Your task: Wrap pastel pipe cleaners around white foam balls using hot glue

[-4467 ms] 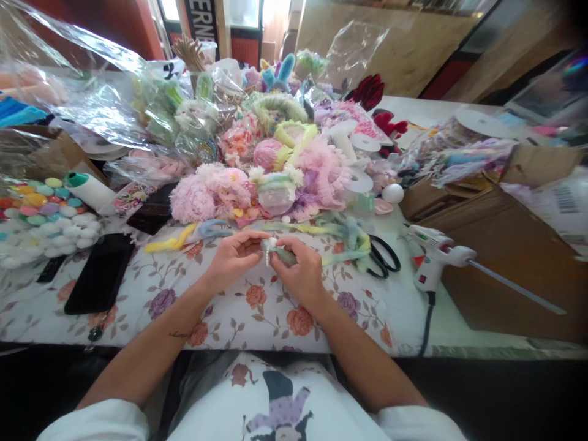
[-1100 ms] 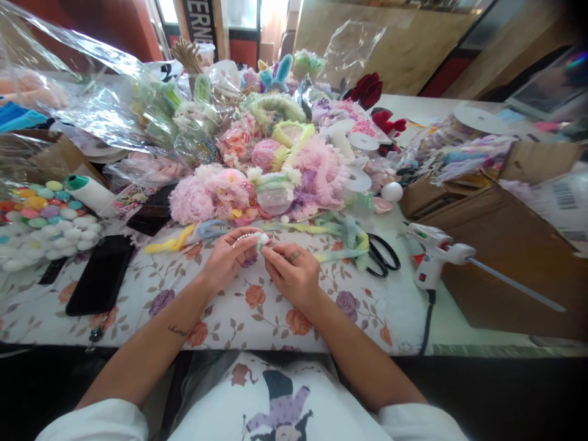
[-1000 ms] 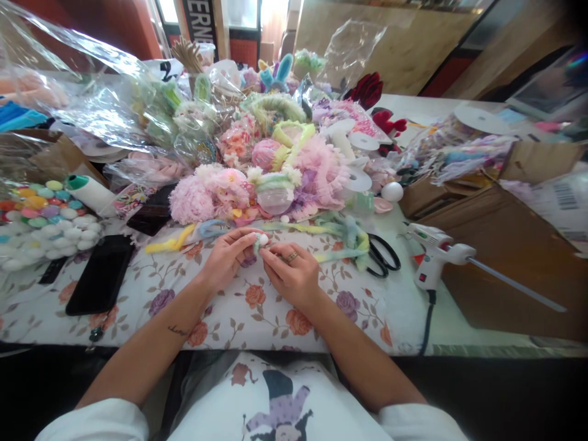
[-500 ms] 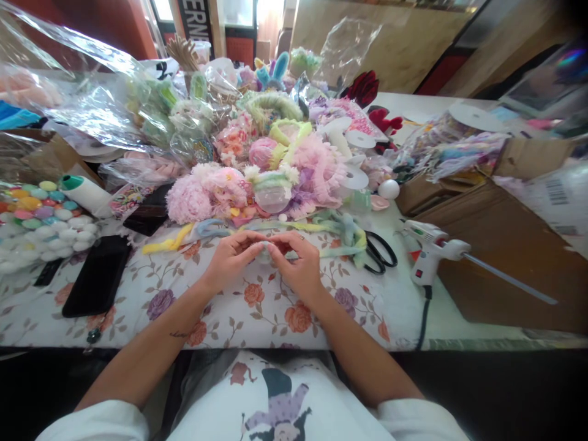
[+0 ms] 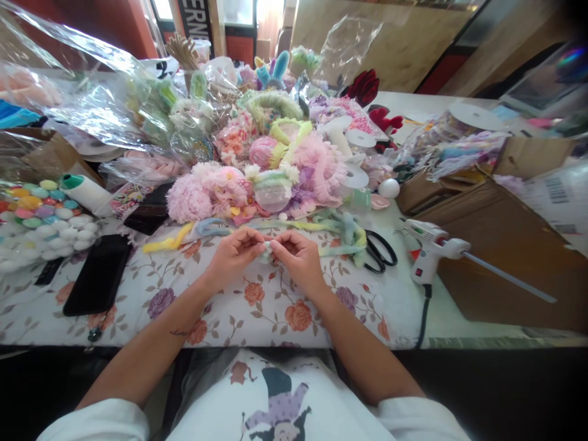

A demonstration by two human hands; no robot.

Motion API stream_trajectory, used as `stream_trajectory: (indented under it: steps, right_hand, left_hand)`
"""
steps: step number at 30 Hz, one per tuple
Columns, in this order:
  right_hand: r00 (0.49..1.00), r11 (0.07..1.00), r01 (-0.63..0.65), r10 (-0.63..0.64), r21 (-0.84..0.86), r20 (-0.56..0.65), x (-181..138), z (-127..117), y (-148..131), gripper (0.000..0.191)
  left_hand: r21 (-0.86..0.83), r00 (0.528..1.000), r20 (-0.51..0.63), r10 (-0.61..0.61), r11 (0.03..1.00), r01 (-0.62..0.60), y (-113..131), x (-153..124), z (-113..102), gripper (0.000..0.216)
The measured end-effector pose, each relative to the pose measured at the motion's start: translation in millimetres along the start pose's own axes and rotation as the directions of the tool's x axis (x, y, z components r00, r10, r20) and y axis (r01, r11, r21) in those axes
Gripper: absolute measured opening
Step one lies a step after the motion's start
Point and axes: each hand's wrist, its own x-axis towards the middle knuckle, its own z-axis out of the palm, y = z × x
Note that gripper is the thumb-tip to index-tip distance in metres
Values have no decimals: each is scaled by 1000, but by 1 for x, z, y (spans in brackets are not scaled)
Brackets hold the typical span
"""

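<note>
In the head view, near the middle of the frame, the left hand [image 5: 235, 256] and the right hand [image 5: 298, 256] meet, thumbs and fingertips pinched on a small pale green piece [image 5: 265, 253], which sits between them above the flowered cloth [image 5: 229, 327]; the fingers hide most of it. Just beyond the hands, a fuzzy pastel strip [image 5: 351, 234] runs across the cloth, its right end beside the black scissor handles [image 5: 382, 252]. Right of centre stands a white glue gun [image 5: 425, 242] with a clear stick pointing to the lower right, in front of a cardboard box [image 5: 505, 257]. At the left lie a black phone [image 5: 96, 275] and many pompoms [image 5: 55, 229]; fluffy pink yarn [image 5: 195, 196] fills part of the upper middle
</note>
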Motion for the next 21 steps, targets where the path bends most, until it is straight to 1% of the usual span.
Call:
stream_trajectory:
  steps: [2, 7, 14, 18, 21]
  right_hand:
    - [999, 997, -41, 40, 66, 17, 1, 0, 1, 23]
    - [996, 982, -86, 79, 169, 45, 2, 1, 2, 22]
    - [995, 978, -98, 92, 186, 44, 1, 2, 3, 20]
    - [994, 976, -105, 97, 189, 52, 0, 3, 2, 20]
    - [993, 976, -110, 102, 190, 51, 0, 3, 1, 21]
  left_hand:
    - [-14, 1000, -8, 1, 1000, -1, 0, 1, 0, 21]
    - [4, 1000, -29, -3, 1000, 3, 2, 1, 1, 23]
    - [-25, 999, -39, 17, 1000, -18, 2, 0, 1, 25]
    - [62, 998, -27, 64, 996, -62, 3, -1, 0, 15]
    - [119, 997, -20, 81, 990, -78, 3, -1, -1, 13]
